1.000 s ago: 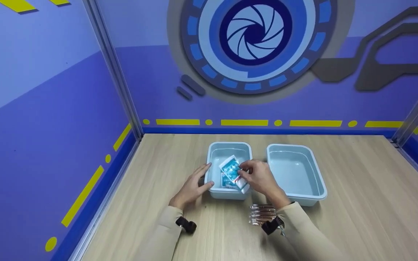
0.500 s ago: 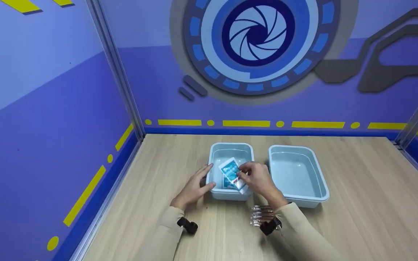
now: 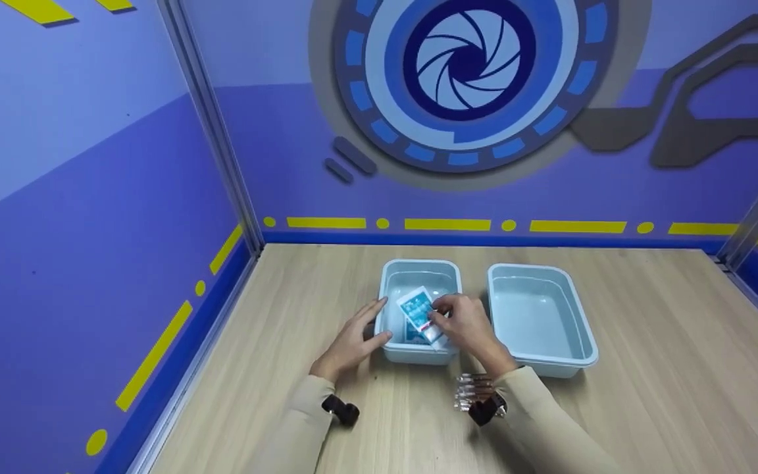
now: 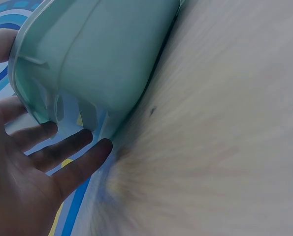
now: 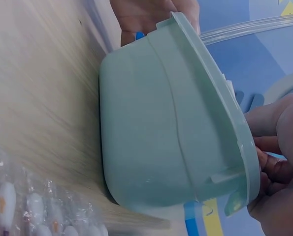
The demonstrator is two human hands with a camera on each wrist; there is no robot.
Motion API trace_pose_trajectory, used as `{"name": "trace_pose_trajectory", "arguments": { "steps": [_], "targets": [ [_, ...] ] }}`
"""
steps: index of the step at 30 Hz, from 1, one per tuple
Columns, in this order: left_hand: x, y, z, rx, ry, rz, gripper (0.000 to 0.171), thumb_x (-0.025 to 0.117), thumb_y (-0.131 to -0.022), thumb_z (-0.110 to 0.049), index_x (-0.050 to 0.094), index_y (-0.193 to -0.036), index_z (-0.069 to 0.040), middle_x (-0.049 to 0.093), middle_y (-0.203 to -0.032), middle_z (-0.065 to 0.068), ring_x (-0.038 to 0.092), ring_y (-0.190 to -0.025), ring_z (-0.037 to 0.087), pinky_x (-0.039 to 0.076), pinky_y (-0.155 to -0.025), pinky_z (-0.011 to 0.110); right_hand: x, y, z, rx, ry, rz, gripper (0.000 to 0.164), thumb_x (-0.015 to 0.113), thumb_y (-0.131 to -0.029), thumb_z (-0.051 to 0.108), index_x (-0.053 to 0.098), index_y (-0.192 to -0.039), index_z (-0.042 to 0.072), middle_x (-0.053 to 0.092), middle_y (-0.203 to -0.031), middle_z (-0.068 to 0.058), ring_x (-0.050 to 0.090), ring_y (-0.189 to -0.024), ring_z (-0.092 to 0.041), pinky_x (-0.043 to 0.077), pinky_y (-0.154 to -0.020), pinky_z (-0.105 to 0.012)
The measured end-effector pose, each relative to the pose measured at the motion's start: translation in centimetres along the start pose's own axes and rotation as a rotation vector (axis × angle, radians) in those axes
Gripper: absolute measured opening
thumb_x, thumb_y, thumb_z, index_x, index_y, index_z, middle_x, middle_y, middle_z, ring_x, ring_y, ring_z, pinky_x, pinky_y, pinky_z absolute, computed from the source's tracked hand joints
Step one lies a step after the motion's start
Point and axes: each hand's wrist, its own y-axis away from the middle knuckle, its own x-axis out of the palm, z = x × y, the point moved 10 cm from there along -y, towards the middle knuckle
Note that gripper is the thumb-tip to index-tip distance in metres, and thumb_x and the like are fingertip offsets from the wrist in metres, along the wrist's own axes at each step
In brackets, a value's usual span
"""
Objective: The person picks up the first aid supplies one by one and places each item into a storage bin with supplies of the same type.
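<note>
In the head view, my right hand pinches a blue-and-white packet over the left pale-blue bin. Under it, another blue-and-white packet lies in the bin, partly covered. My left hand touches the left side of that bin with its fingers spread and its thumb by the near corner. The left wrist view shows the nearly straight fingers against the bin's slotted outer wall. From the right wrist, the bin's wall hides the pinched packet almost wholly; curled right fingers show past the rim.
A larger pale-blue bin stands to the right, with nothing seen in it. Several clear-wrapped slim items with white ends lie on the wooden table, near the right wrist. Patterned walls enclose the back and sides.
The head view has shifted slightly. The pinched packet has tilted a little, its lower end drawing in toward the bin. Both hands keep nearly the same place.
</note>
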Motion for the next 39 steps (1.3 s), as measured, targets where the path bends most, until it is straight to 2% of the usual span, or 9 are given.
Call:
{"name": "trace_pose_trajectory", "arguments": {
  "steps": [12, 18, 26, 30, 36, 39],
  "targets": [
    [0.05, 0.03, -0.13, 0.010, 0.002, 0.002, 0.069, 0.058, -0.096, -0.039, 0.029, -0.154, -0.016, 0.029, -0.159, 0.014, 0.026, -0.146, 0.033, 0.025, -0.117, 0.056, 0.07, -0.12, -0.06, -0.026, -0.005, -0.019, 0.009, 0.077, -0.080, 0.016, 0.075, -0.084, 0.009, 0.069, -0.070, 0.004, 0.059, -0.063, -0.009, 0.049, -0.060, -0.032],
    [0.08, 0.01, 0.02, -0.002, -0.002, 0.006, 0.070, 0.057, -0.096, -0.042, 0.028, -0.155, -0.018, 0.028, -0.160, 0.010, 0.025, -0.147, 0.031, 0.024, -0.117, 0.055, 0.25, -0.28, -0.24, -0.010, 0.016, -0.011, 0.011, 0.077, -0.080, 0.018, 0.075, -0.087, 0.009, 0.070, -0.073, 0.002, 0.062, -0.067, -0.012, 0.052, -0.064, -0.035],
    [0.00, 0.15, -0.09, -0.018, 0.014, 0.006, 0.067, 0.059, -0.096, -0.031, 0.028, -0.155, -0.020, 0.026, -0.160, 0.012, 0.024, -0.148, 0.033, 0.023, -0.117, 0.057, 0.40, -0.36, -0.21, 0.005, 0.047, -0.007, 0.013, 0.076, -0.080, 0.018, 0.075, -0.088, 0.007, 0.073, -0.078, -0.001, 0.068, -0.074, -0.018, 0.054, -0.071, -0.041],
    [0.12, 0.21, 0.01, -0.019, 0.015, 0.012, 0.069, 0.058, -0.096, -0.037, 0.027, -0.155, -0.020, 0.026, -0.160, 0.012, 0.024, -0.148, 0.032, 0.023, -0.117, 0.057, 0.48, -0.26, -0.08, 0.014, 0.064, 0.004, 0.014, 0.076, -0.081, 0.018, 0.075, -0.089, 0.007, 0.074, -0.080, -0.003, 0.069, -0.077, -0.020, 0.055, -0.073, -0.042],
    [0.18, 0.12, 0.28, -0.039, 0.017, 0.013, 0.069, 0.058, -0.096, -0.037, 0.026, -0.155, -0.023, 0.025, -0.161, 0.006, 0.023, -0.148, 0.028, 0.022, -0.118, 0.054, 0.58, -0.30, 0.01, 0.012, 0.076, 0.002, 0.011, 0.073, -0.083, 0.015, 0.076, -0.089, 0.007, 0.073, -0.081, -0.003, 0.067, -0.076, -0.018, 0.055, -0.072, -0.041],
    [0.07, 0.04, 0.14, -0.033, 0.018, 0.011, 0.069, 0.058, -0.096, -0.040, 0.027, -0.155, -0.022, 0.026, -0.160, 0.008, 0.023, -0.148, 0.029, 0.022, -0.118, 0.056, 0.48, -0.33, 0.05, 0.011, 0.079, -0.005, 0.010, 0.071, -0.083, 0.013, 0.076, -0.088, 0.007, 0.073, -0.079, -0.002, 0.067, -0.075, -0.018, 0.055, -0.072, -0.040]
  ]
}}
